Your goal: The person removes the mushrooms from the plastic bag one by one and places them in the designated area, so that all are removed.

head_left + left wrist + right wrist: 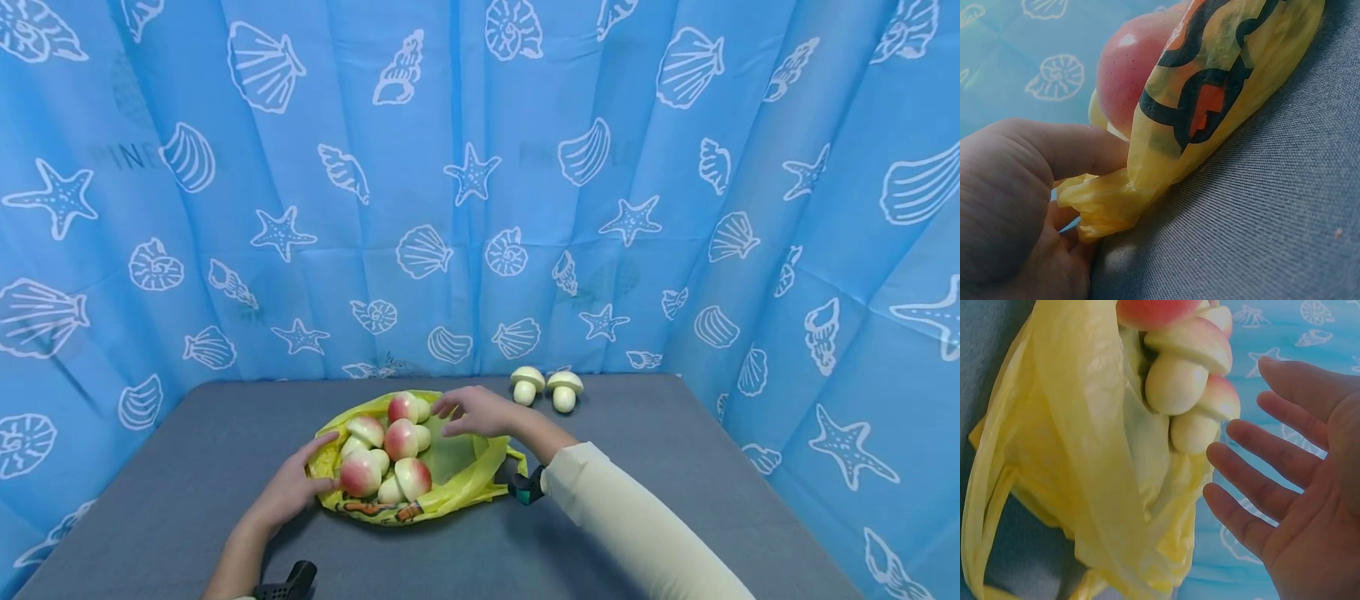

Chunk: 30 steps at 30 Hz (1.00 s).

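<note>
A yellow plastic bag (465,492) lies spread open on the table, its dark and orange print showing along the front. Several toy mushrooms with pink-and-cream caps (360,473) are heaped in its left part. My left hand (294,487) grips the bag's left edge; in the left wrist view its thumb (1094,150) lies over the gathered plastic, with the other fingers behind. Over the bag's back edge, right of the mushrooms, my right hand (480,412) hovers with nothing in it. The right wrist view shows its fingers (1254,481) spread and relaxed beside the mushroom stems.
Two cream-coloured toy mushrooms (564,390) stand at the back of the grey table (645,467), right of the bag. A blue curtain (480,208) with white shell and starfish prints hangs behind the table and along its sides. The bag's handle loops (979,537) trail to the right.
</note>
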Motion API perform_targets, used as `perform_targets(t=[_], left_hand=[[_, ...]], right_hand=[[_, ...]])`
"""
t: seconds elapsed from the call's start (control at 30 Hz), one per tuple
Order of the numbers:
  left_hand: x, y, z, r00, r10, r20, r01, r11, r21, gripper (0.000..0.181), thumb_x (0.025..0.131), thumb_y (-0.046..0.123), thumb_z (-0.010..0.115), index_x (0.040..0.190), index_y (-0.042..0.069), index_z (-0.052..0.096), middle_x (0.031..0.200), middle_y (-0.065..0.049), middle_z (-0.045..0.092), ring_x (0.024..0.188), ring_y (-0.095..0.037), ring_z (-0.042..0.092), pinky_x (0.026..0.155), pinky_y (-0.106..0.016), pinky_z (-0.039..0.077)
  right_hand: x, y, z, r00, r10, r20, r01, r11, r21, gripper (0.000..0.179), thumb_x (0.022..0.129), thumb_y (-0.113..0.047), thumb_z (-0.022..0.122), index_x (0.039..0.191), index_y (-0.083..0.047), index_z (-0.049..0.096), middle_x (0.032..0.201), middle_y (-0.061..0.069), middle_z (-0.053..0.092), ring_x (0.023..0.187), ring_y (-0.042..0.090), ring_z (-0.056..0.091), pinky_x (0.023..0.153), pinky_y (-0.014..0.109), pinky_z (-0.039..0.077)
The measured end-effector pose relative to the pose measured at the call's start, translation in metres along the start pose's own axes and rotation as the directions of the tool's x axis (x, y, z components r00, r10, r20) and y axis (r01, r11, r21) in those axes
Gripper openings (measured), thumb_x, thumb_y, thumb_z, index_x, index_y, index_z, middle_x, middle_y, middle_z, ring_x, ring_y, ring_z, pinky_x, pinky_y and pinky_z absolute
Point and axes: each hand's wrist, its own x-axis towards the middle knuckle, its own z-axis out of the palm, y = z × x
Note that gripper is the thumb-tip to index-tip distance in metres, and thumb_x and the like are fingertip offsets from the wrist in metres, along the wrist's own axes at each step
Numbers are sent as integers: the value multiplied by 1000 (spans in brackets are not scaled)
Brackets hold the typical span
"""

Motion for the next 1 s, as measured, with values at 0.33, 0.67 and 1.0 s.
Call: perform_targets(t=[0.33, 0.67, 1.0], left_hand=[[1, -1, -1, 1000, 9, 9, -9, 1000, 7, 80, 81, 12, 71, 151, 10, 33, 153, -31, 19, 137, -50, 20, 104, -69, 20], [1, 3, 0, 1000, -10, -1, 10, 1000, 10, 79, 81, 13, 71, 150, 9, 34, 153, -30, 21, 137, -49, 20, 105, -69, 17], [1, 2, 0, 1000, -6, -3, 6, 1000, 6, 80, 81, 14, 72, 151, 10, 33, 153, -31, 20, 138, -51, 17, 104, -70, 15]], right_hand=[[16, -2, 14, 1000, 6, -6, -5, 999, 46, 39, 93, -16, 66, 131, -7, 59, 127, 12, 61, 114, 30, 59, 86, 30, 51], [28, -9, 29, 999, 6, -51, -3, 997, 72, 45, 94, -18, 64, 137, -10, 54, 132, 11, 57, 121, 34, 54, 88, 32, 50], [39, -9, 42, 998, -11, -63, 16, 997, 70, 43, 94, -18, 64, 135, -8, 56, 131, 4, 59, 122, 25, 54, 96, 32, 45]])
